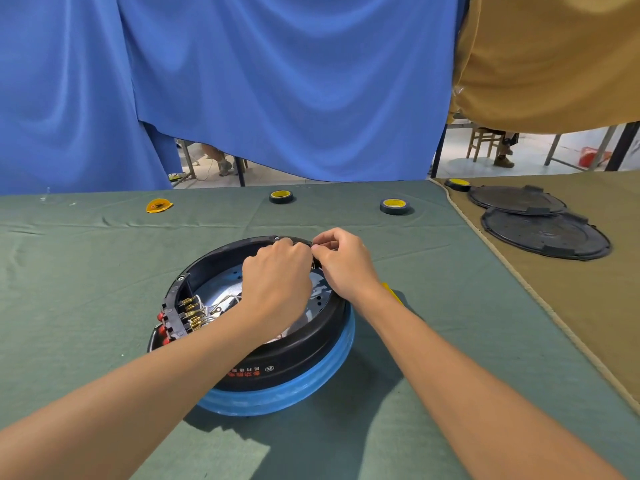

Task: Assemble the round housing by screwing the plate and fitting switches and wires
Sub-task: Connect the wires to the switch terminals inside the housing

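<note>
Item one, my landmark: the round housing [294, 355], a black shell seated on a blue ring, which I see standing on the green table cloth [86, 271] straight ahead of the person, open side up. Inside it lies a metal plate [221, 289]. On its left wall I count red switches [161, 318] facing outward, with brass terminals [190, 310] pointing inward and pale wires [211, 308] running from them over the plate. At the housing's far rim I log the left hand [277, 271], knuckles up and fingers curled down, touching the right hand [343, 258], whose thumb and forefinger are drawn together on the same spot. I cannot tell what either hand pinches, since the fingertips are hidden. Just right of the housing, behind the right wrist, I note a yellow handle [391, 292], mostly covered. Beyond the housing I list two tape rolls [281, 196] [394, 206] and, far left of these, a yellow-orange piece [158, 206]. Well to the housing's right, on a tan cloth [588, 289], I list two black round covers [517, 200] [545, 233], overlapping, and a third tape roll [458, 184] at that cloth's far corner. Behind everything hangs a blue curtain [277, 81].
</note>
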`<state>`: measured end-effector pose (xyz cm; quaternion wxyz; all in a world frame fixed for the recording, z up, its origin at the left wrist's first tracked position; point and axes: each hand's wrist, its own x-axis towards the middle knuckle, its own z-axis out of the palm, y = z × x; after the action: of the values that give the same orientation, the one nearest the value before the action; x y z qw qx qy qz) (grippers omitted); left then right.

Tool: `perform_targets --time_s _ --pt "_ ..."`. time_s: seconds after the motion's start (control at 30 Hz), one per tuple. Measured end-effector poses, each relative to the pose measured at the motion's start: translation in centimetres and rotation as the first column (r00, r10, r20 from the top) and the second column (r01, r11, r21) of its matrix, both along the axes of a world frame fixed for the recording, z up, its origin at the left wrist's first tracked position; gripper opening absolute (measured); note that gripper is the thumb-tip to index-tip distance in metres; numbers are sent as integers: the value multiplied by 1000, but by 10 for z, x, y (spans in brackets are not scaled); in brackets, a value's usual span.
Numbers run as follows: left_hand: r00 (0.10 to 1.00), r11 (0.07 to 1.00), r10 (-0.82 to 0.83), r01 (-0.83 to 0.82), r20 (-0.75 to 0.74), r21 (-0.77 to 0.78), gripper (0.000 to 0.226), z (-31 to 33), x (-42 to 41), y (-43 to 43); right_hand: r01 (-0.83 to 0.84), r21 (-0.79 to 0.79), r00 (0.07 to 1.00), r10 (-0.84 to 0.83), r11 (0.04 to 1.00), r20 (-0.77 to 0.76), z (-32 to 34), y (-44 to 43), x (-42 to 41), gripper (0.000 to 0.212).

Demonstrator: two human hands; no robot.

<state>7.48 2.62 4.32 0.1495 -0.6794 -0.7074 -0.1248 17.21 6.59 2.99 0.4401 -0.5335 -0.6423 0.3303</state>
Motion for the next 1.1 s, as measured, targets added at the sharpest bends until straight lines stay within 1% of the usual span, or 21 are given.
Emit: perform_targets --time_s 0.1,0.23,0.37,0.5,0.67,0.77,0.9,0.97,1.1 --pt "998 999 -50 50 41 0 10 0 -8 2 -1 0 1000 1 1000 4 -1 0 0 13" --pt "990 991 -130 132 57 -20 7 4 -20 8 -2 3 1000 2 1000 9 -1 0 1 14" --pt "974 970 -226 227 18 -92 14 10 -24 12 -4 4 1000 4 1000 7 -1 0 0 12" --pt "961 955 -277 273 -19 -114 22 13 -24 11 -1 3 1000 1 1000 5 -1 0 0 6" --pt "967 965 -241 248 81 -86 22 14 -24 6 5 0 1000 -5 1000 -12 -2 -1 0 8" --pt "961 978 -183 200 207 -63 19 12 -21 4 10 1 1000 -10 1000 -19 -2 -1 0 11" --pt "929 994 -66 91 364 -52 15 12 -16 4 17 -9 999 -17 1000 -39 -3 -1 0 10" --pt "925 997 -33 57 377 -51 14 11 -14 2 22 -12 999 -22 1000 -50 -4 -1 0 10" --pt "942 999 -35 45 334 -21 17 6 -7 0 29 -3 997 -29 1000 -72 -5 -1 0 9"
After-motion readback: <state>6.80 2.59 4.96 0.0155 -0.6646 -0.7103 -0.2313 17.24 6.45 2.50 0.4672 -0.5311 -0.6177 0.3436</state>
